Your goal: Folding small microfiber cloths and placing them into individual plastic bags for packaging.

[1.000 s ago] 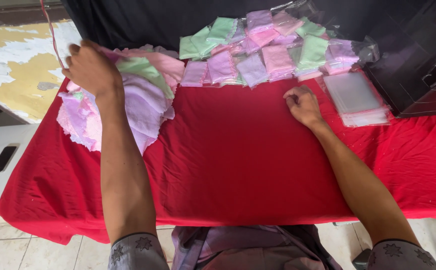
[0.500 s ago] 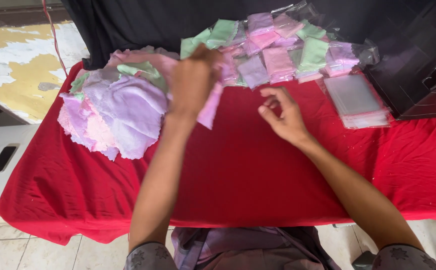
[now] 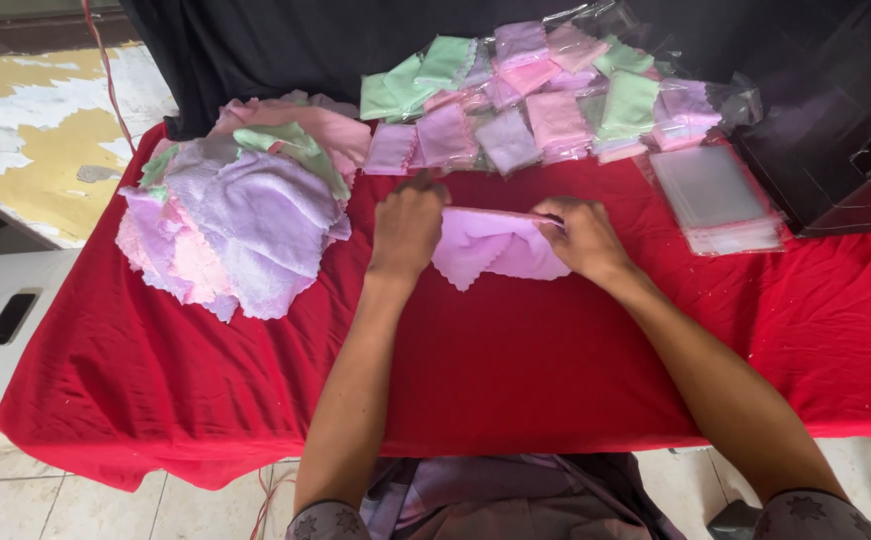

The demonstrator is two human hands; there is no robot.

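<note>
A lilac cloth [image 3: 496, 252] with zigzag edges lies on the red tablecloth [image 3: 516, 370] in the middle. My left hand [image 3: 408, 228] grips its left edge and my right hand [image 3: 582, 238] grips its right edge, so the cloth is stretched between them. To the left sits a loose heap of cloths [image 3: 241, 215] in lilac, pink and green.
Several bagged cloths [image 3: 536, 100] in pink, lilac and green lie along the back of the table. A stack of clear plastic bags [image 3: 718, 195] sits at the right, beside a black case [image 3: 836, 120]. A peeling yellow surface [image 3: 36, 140] is at the far left.
My left hand left the heap at the left and came to the middle with a lilac cloth. My right hand moved left and took its other edge; the cloth now lies spread between both hands.
</note>
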